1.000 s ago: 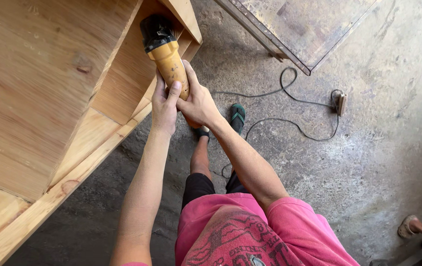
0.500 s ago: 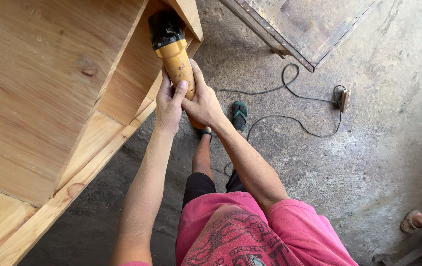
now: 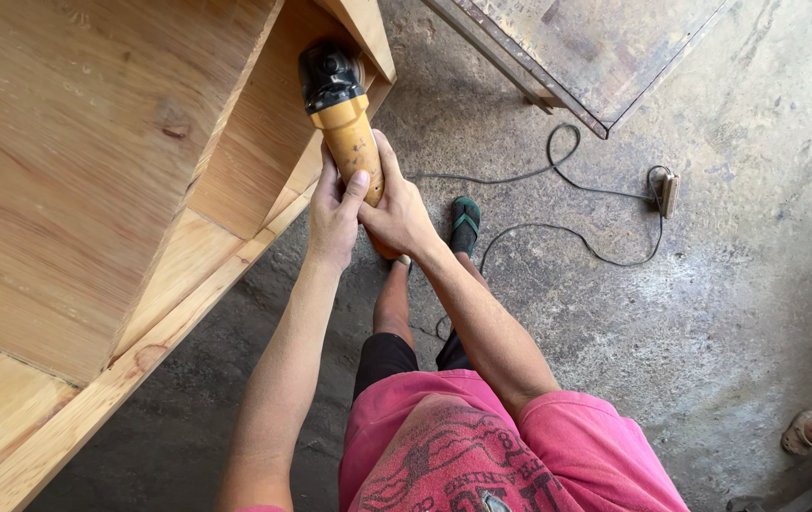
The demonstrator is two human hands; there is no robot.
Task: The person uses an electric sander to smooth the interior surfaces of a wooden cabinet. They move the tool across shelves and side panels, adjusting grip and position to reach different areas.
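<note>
Against the wooden frame, both hands outstretched, gripping yellow grinder

One yellow angle grinder, two hands, one wooden cabinet, one black cord

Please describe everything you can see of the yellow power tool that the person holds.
The angle grinder has a long yellow-orange body, plastic by its look, and a black head at the far end. It points away from the person, head inside the open wooden cabinet, close to an inner corner. The left hand and right hand both wrap around its rear body. Its disc is hidden, so spinning or contact cannot be told.
</note>
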